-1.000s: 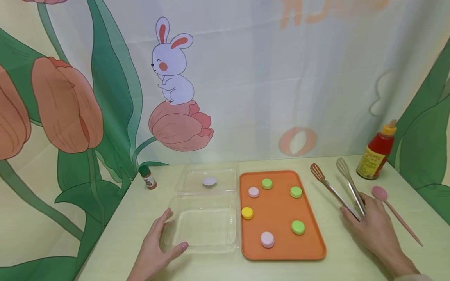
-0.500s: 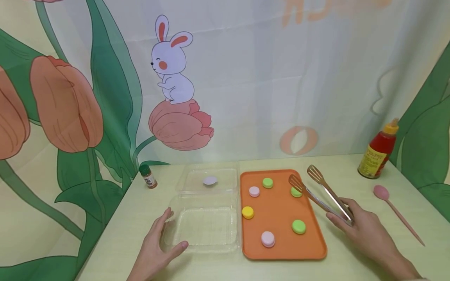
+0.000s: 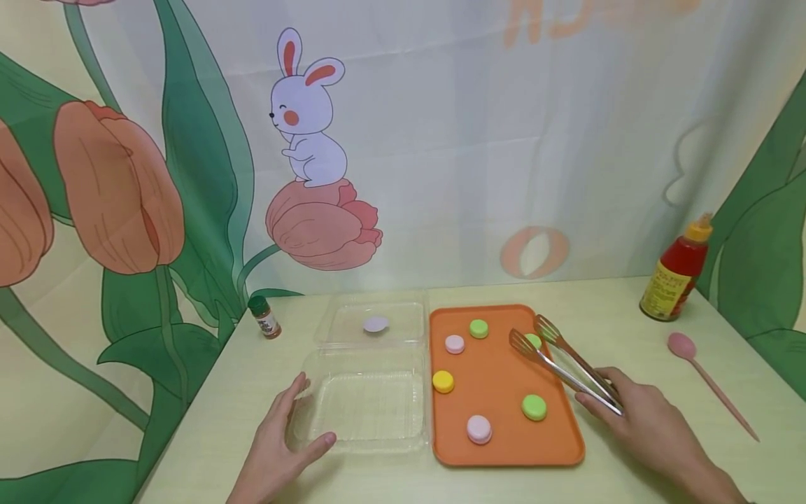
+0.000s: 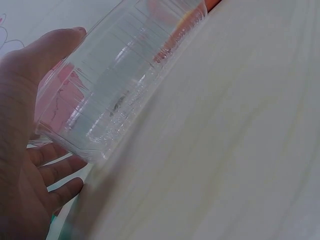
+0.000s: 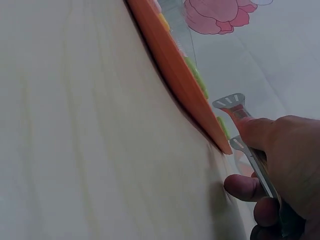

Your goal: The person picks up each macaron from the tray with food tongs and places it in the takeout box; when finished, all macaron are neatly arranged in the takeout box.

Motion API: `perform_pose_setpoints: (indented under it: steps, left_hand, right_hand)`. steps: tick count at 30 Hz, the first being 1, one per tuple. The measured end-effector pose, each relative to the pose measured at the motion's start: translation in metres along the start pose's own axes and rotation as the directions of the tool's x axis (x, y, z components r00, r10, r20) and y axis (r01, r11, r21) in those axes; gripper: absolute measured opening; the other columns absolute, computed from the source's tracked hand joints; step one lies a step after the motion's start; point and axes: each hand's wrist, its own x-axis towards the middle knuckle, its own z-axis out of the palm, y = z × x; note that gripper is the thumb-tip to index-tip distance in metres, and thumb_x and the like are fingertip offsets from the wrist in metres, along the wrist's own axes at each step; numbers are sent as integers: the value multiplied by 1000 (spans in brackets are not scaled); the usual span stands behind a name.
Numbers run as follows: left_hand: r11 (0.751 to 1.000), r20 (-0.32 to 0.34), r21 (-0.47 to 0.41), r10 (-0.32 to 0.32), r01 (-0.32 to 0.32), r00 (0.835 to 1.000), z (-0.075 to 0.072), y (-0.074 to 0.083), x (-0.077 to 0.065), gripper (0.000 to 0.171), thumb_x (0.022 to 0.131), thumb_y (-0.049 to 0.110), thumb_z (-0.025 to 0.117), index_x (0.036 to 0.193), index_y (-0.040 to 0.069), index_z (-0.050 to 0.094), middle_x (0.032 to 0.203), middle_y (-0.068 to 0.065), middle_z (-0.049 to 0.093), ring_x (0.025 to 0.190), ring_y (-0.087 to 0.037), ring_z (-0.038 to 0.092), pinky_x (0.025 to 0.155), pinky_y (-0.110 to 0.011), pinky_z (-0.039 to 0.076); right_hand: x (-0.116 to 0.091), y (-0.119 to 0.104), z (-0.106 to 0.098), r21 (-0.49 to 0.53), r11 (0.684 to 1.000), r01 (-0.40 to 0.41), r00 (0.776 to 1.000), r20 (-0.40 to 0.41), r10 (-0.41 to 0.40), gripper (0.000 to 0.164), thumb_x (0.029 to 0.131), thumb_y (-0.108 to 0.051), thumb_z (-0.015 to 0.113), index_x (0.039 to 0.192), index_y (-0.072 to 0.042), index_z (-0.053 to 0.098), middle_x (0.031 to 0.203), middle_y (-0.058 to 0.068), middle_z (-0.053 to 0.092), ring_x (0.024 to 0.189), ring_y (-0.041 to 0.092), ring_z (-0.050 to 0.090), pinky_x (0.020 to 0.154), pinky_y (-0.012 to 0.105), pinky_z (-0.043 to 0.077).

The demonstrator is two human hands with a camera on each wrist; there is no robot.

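Observation:
My right hand (image 3: 655,427) grips metal tongs (image 3: 569,376) with slotted ends. The tongs' ends are apart and reach over the right rim of an orange tray (image 3: 504,455), on either side of a green macaron (image 3: 532,341). In the right wrist view, the thumb and fingers close round the tongs (image 5: 257,167). My left hand (image 3: 271,441) is spread at the near left corner of a clear plastic clamshell box (image 3: 365,446). Its thumb (image 4: 60,42) lies along the box rim in the left wrist view, and the other fingers sit near the corner.
More macarons lie on the tray: pink (image 3: 479,429), yellow (image 3: 443,381) and green (image 3: 534,407). The box lid (image 3: 340,336) is folded back, a white oval on it. A spice jar (image 3: 265,318) stands left; a red sauce bottle (image 3: 676,269) and pink spoon (image 3: 711,385) are right.
The right hand has carried the tongs leftward from beside the spoon to over the tray's right side, around the green macaron. The left hand has stayed in place.

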Motion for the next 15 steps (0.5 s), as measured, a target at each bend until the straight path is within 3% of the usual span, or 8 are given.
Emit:
perform_pose_setpoints:
  steps: [9,15]
  left_hand:
    - [1000,4,2,-4,4,1000,0,0,0,113,91,57,90,177,19,28,174,-11,44,158,-38,46,127,-60,42]
    - [1000,9,-1,-10,10,1000,0,0,0,113,91,57,90,177,20,27,174,-11,44,158,-38,46,128,-59,42]
  right_hand:
    - [0,-6,3,-29,1000,4,1000,6,-3,69,106,-61,70,142,-3,63,91,-1,67,82,21,62,65,39,50]
    - [2,-11,1,-52,999,-17,999,49,19,69,107,-59,70,142,-1,64,95,1,69,83,22,62,67,43,55]
